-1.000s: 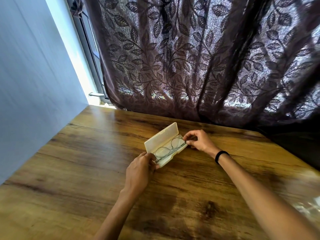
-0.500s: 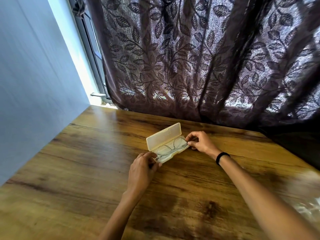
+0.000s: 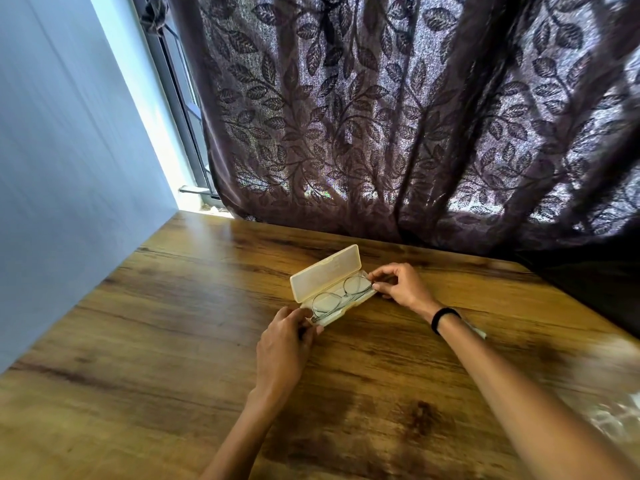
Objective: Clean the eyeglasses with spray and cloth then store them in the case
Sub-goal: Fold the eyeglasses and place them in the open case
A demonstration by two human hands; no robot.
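A cream plastic case [image 3: 325, 274] lies open on the wooden table [image 3: 173, 341], its lid tilted up at the back. Thin metal round eyeglasses [image 3: 341, 294] lie folded in the case's tray. My left hand [image 3: 285, 344] pinches the near-left end of the eyeglasses at the case's corner. My right hand [image 3: 401, 284] pinches their far-right end at the case's other end. A black band sits on my right wrist. No spray or cloth can be made out.
A dark leaf-patterned curtain [image 3: 415, 133] hangs along the table's far edge. A blue-grey wall [image 3: 69, 168] borders the left side. Something pale and shiny, blurred, lies at the table's right edge [image 3: 609, 414]. A thin pale object [image 3: 479, 332] peeks out behind my right wrist.
The eyeglasses have settled lower into the case's tray. Both hands stay at the ends with only small finger shifts.
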